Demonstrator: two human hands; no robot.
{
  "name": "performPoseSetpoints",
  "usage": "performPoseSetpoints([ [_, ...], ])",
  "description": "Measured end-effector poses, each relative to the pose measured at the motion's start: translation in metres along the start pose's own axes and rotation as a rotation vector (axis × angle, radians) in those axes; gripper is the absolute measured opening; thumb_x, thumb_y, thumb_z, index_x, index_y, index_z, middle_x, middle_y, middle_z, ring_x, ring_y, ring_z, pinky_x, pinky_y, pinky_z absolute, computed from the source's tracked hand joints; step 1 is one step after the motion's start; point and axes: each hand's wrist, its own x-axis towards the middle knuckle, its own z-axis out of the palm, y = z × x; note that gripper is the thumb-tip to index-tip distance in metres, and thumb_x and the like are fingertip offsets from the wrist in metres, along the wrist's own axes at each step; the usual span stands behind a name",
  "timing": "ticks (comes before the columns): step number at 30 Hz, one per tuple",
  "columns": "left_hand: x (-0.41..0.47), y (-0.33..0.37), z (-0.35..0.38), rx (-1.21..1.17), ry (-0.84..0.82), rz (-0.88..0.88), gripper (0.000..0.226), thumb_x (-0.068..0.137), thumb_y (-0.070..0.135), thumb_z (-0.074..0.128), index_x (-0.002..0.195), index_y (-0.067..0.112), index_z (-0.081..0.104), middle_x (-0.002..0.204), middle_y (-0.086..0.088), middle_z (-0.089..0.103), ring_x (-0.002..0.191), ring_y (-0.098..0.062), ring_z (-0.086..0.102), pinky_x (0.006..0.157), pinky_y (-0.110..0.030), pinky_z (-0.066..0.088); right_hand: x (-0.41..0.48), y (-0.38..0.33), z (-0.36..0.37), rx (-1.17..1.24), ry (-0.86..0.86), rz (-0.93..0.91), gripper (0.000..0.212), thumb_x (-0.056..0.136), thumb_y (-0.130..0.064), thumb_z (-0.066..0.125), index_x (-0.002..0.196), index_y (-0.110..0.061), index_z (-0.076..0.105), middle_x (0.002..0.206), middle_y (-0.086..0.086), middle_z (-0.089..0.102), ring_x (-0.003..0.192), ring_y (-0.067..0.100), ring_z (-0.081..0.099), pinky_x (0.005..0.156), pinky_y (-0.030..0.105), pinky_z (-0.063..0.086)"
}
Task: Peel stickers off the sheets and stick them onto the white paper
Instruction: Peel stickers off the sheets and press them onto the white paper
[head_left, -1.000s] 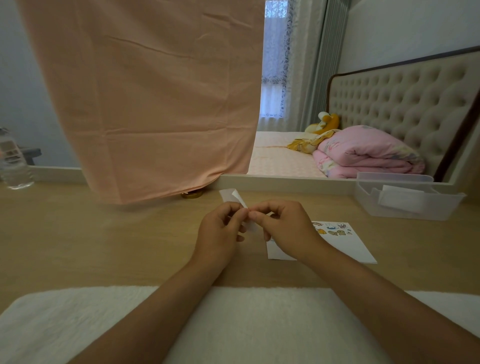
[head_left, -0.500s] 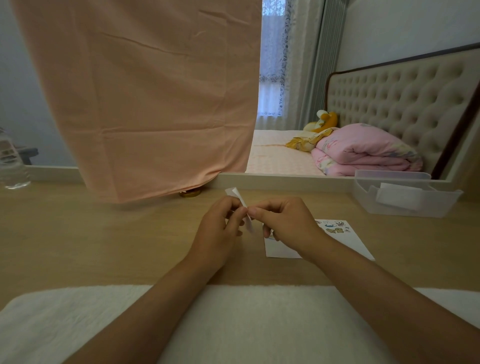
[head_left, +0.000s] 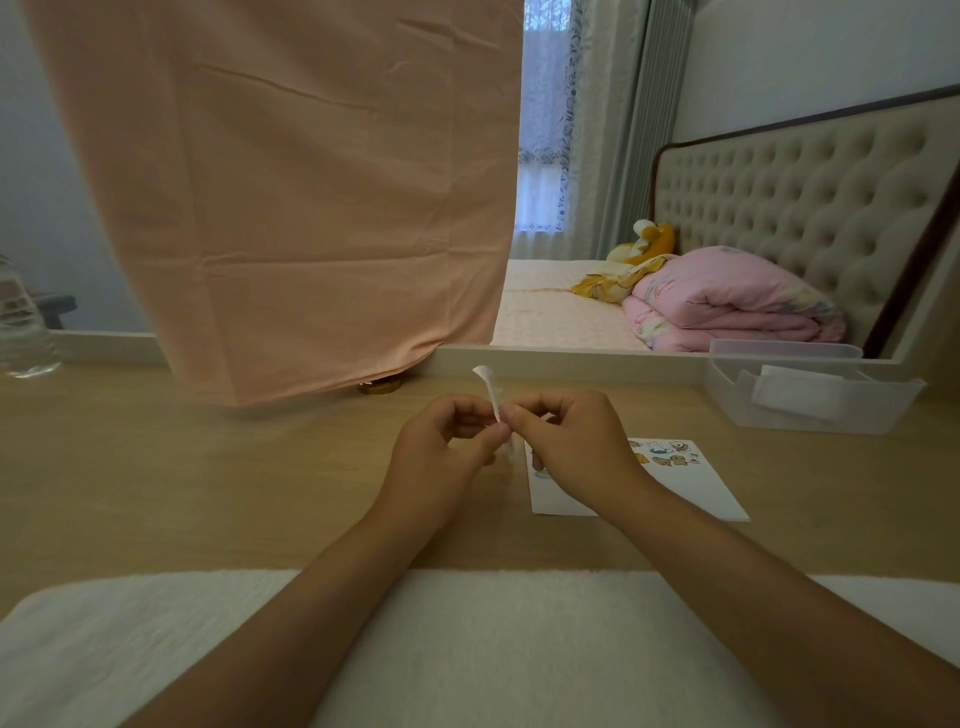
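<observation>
While both hands work close together above the wooden table (head_left: 208, 467), the left hand (head_left: 436, 457) and the right hand (head_left: 576, 452) each pinch the small sticker sheet (head_left: 491, 389) between thumb and forefinger, fingertips almost touching. The sheet stands edge-on to the camera, its free end curling upward; whether a sticker is lifted cannot be told. The white paper (head_left: 675, 493) lies flat on the table just right of the hands, partly hidden under the right hand, with several stickers (head_left: 667, 452) near its far edge. Recommended procedure: hold the backing firm with one hand, bend it away from the sticker edge, peel slowly at a shallow angle, and avoid touching the adhesive face. Place the sticker on a bare area of the paper.
</observation>
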Motion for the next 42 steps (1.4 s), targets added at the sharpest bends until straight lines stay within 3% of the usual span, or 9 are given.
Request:
performPoseSetpoints([
  [7,-0.001,0.006,0.001,-0.304,0.027,-0.238,0.011,0.093,0.008,0.067,0.102,0.009,0.073,0.094,0.0,0.078,0.089,-0.017,0.076,0.072,-0.024,0.061,0.002,0.009,-0.001,-0.221,0.048,-0.157,0.009,0.09,-0.024,0.073,0.098,-0.025,0.079,0.098,-0.014,0.07,0.075,-0.009,0.059,0.063,0.008,0.043],
  [11,-0.002,0.007,-0.001,-0.363,-0.019,-0.278,0.014,0.096,0.014,0.063,0.103,0.008,0.073,0.099,-0.003,0.077,0.094,-0.02,0.075,0.08,-0.032,0.061,0.002,0.012,0.0,-0.275,0.037,-0.237,0.013,0.089,-0.026,0.075,0.101,-0.03,0.079,0.093,-0.018,0.07,0.08,-0.003,0.06,0.063,0.016,0.044],
  [16,-0.003,0.007,-0.001,-0.31,-0.022,-0.218,0.014,0.097,0.014,0.062,0.1,0.014,0.076,0.094,-0.004,0.077,0.092,-0.019,0.075,0.074,-0.026,0.061,0.004,0.01,-0.001,-0.287,0.022,-0.289,0.013,0.088,-0.031,0.075,0.101,-0.031,0.079,0.089,-0.019,0.071,0.083,0.004,0.063,0.067,0.03,0.053],
  [20,0.0,0.006,-0.005,-0.17,-0.049,-0.11,0.016,0.097,0.012,0.061,0.096,0.014,0.076,0.091,-0.003,0.077,0.089,-0.018,0.074,0.075,-0.025,0.06,0.006,0.009,-0.005,-0.256,-0.01,-0.292,0.01,0.086,-0.03,0.078,0.095,-0.03,0.081,0.083,-0.018,0.072,0.074,0.008,0.064,0.064,0.034,0.053],
  [25,0.003,0.005,-0.009,-0.095,-0.073,-0.032,0.016,0.096,0.009,0.062,0.091,0.013,0.077,0.089,-0.004,0.075,0.088,-0.022,0.072,0.079,-0.035,0.062,0.009,0.006,-0.012,-0.225,-0.068,-0.281,0.007,0.087,-0.026,0.078,0.091,-0.029,0.082,0.082,-0.017,0.074,0.062,0.005,0.059,0.059,0.022,0.048],
  [30,0.003,0.006,-0.01,-0.039,-0.058,-0.001,0.015,0.094,0.009,0.065,0.09,0.017,0.077,0.089,0.001,0.075,0.085,-0.018,0.072,0.077,-0.034,0.062,0.009,0.003,-0.013,-0.256,-0.071,-0.291,0.009,0.089,-0.024,0.075,0.09,-0.031,0.081,0.084,-0.017,0.073,0.064,0.006,0.059,0.062,0.031,0.053],
  [34,0.001,0.007,-0.007,-0.001,-0.024,0.045,0.012,0.091,0.01,0.068,0.089,0.018,0.077,0.081,-0.001,0.073,0.075,-0.025,0.067,0.07,-0.033,0.061,0.007,0.001,-0.013,-0.344,-0.043,-0.335,0.008,0.091,-0.029,0.07,0.088,-0.034,0.076,0.085,-0.017,0.07,0.066,0.007,0.058,0.063,0.032,0.051],
  [37,0.0,0.007,-0.005,-0.041,-0.02,0.033,0.009,0.09,0.011,0.07,0.093,0.013,0.078,0.083,0.001,0.074,0.073,-0.018,0.069,0.069,-0.025,0.059,0.003,-0.002,-0.012,-0.49,-0.014,-0.415,0.007,0.094,-0.029,0.065,0.09,-0.03,0.072,0.085,-0.017,0.065,0.066,0.002,0.054,0.061,0.021,0.043],
  [42,-0.001,0.006,-0.002,-0.071,-0.006,-0.002,0.01,0.09,0.014,0.07,0.096,0.015,0.078,0.086,0.001,0.075,0.078,-0.016,0.072,0.072,-0.024,0.06,0.0,-0.006,-0.011,-0.613,0.015,-0.478,0.008,0.095,-0.028,0.063,0.093,-0.026,0.07,0.084,-0.016,0.062,0.064,-0.008,0.048,0.059,0.008,0.029],
])
